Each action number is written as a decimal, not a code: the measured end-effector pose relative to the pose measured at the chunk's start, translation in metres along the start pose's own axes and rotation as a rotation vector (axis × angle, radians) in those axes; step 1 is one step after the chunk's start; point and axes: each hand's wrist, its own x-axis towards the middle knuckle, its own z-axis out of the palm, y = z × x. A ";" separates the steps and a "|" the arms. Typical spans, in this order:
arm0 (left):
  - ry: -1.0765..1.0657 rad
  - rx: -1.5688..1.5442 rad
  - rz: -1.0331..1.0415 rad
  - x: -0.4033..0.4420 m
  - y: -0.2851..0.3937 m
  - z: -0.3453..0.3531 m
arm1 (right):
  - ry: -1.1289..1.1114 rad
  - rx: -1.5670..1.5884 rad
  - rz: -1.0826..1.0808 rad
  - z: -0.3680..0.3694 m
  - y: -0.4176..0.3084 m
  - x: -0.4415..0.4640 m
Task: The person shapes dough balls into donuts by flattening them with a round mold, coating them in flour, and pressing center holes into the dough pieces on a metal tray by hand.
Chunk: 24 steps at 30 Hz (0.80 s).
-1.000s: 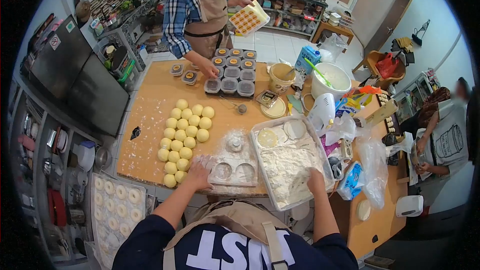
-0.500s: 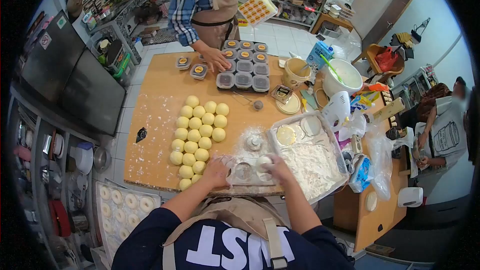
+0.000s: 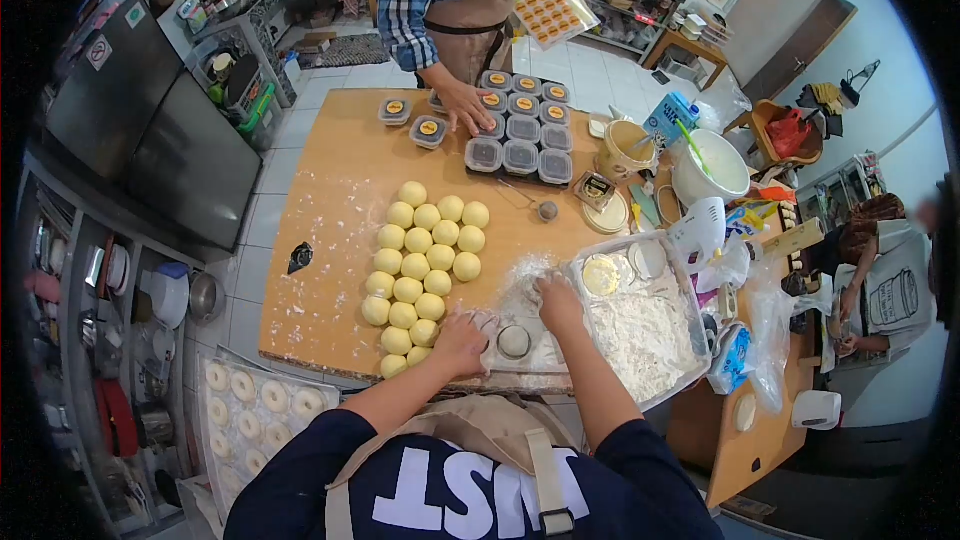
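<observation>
Near the table's front edge lies a floured board point(image 3: 540, 354) with round hollows; one hollow point(image 3: 514, 342) shows. My left hand point(image 3: 462, 342) rests on the board's left end, fingers laid on it, holding nothing. My right hand point(image 3: 562, 306) is over the floury patch behind the board, its fingers curled down; what they hold is hidden. Left of the board sit several rows of pale yellow dough balls point(image 3: 411, 265). To the right is a white tray of flour point(image 3: 640, 342) with round discs at its back.
Across the table, a person's hand point(image 3: 462, 105) touches lidded cups point(image 3: 522, 128). A tub point(image 3: 622, 155), a white bucket point(image 3: 708, 172) and a mixer point(image 3: 697, 230) stand at right. Ring-shaped dough point(image 3: 248, 425) lies on a tray lower left. Another person point(image 3: 890, 275) is far right.
My right hand has gone from the flour tray to the board with a white piece, then back to the floury patch. My left hand stays by the board. The view has shifted left.
</observation>
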 end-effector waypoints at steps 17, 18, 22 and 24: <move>0.088 -0.069 0.032 0.003 -0.007 0.006 | -0.318 0.008 -0.071 -0.015 -0.054 -0.070; 0.090 -0.066 0.036 0.003 -0.008 0.008 | -0.295 0.008 -0.075 -0.012 -0.055 -0.071; 0.076 -0.052 0.040 0.004 -0.009 0.008 | -0.342 -0.021 -0.005 -0.007 -0.061 -0.072; 0.061 -0.042 0.037 0.004 -0.009 0.006 | -0.330 -0.032 0.010 -0.004 -0.061 -0.073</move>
